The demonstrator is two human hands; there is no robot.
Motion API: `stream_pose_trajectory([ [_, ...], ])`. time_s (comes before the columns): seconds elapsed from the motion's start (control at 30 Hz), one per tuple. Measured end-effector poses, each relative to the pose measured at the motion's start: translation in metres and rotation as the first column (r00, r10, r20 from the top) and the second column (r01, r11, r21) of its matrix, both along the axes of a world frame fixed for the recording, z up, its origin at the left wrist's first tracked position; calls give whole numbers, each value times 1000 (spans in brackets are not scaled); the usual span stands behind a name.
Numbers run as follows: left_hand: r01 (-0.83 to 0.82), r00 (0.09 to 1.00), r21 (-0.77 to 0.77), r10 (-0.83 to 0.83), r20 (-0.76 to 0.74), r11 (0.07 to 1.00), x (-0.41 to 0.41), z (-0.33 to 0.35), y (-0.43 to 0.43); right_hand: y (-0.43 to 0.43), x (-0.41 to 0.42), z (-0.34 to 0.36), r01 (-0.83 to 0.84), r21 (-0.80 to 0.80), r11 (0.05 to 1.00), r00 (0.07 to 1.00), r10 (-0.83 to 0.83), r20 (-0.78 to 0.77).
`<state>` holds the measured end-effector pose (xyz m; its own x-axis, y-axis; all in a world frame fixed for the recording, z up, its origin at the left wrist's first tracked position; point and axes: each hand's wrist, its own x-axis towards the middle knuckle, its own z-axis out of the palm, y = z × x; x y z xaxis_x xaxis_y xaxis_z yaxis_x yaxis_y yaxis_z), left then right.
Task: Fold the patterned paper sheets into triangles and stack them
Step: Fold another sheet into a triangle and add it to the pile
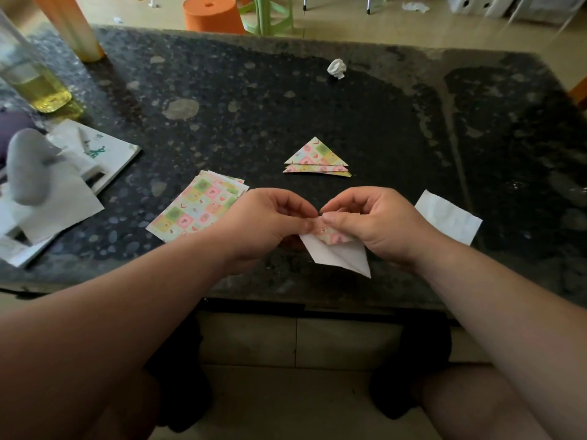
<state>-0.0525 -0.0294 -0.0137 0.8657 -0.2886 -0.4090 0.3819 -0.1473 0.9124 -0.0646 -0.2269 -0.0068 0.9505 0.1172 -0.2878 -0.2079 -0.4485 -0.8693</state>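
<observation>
Between my hands is a patterned paper sheet [336, 250], half folded, its white underside hanging toward the table's near edge. My left hand [266, 223] pinches its upper left corner and my right hand [378, 222] pinches the upper right part, thumbs meeting in the middle. A pile of flat patterned sheets [198, 209] lies just left of my left hand. Beyond my hands lies a stack of folded patterned triangles [317, 160], points facing away from me.
The dark speckled table [317, 100] carries a white paper slip [448, 217] at right, a crumpled white wad [336, 68] at the back, a bottle of yellow liquid [35, 81] and booklets and papers [70, 173] at left. An orange stool [212, 14] stands behind.
</observation>
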Motion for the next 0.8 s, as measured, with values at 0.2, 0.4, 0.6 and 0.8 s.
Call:
stream_pose_trajectory([
  [0.2,-52,996,-47,49,-74,998,-1,-2,-2,3,-2,4,-6,50,999,1000,6,0],
  [0.4,-41,994,-95,31,-109,995,0,-3,-2,2,-3,5,-29,-45,999,999,31,24],
  [0.6,74,993,-249,-94,-70,966,-1,0,7,-2,1,4,33,-14,999,999,-33,-5],
  [0.8,43,998,-96,-47,-41,994,-1,2,2,-2,-2,7,27,147,989,995,-13,-94],
])
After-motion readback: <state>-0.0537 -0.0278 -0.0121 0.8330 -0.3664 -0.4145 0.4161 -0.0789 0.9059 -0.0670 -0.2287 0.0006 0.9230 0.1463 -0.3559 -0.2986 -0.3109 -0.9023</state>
